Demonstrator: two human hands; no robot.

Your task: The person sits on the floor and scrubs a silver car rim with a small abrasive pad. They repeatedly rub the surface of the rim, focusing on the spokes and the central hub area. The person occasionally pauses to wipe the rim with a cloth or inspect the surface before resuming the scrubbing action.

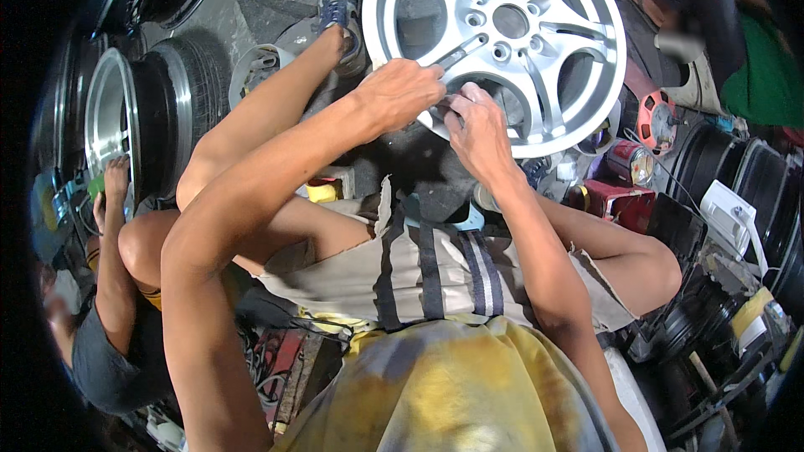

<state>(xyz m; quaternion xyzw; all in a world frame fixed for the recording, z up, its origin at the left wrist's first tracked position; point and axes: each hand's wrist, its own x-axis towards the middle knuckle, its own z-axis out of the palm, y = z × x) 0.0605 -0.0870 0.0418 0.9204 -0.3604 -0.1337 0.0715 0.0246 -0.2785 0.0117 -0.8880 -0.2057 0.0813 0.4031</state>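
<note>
A silver alloy wheel rim [586, 109] with several spokes and a round centre hole lies face up in front of me. At its near left edge, my left hand [400, 92] is closed, knuckles up, with its fingertips at the end of a spoke. My right hand [479, 130] is closed too, thumb and fingers pinched together beside the left fingertips, over the near opening of the rim. The fingertips of both hands nearly meet. Whatever is between them is hidden or too small to make out. Greyish dust shows on the right fingers.
At left, a co-worker's hand [117, 180] with a green pad is at another wheel [109, 109]. Another person in dark clothes [691, 0] is at the far right. A red cable reel [656, 121], a tin can [630, 161] and a white floodlight [727, 216] stand at right.
</note>
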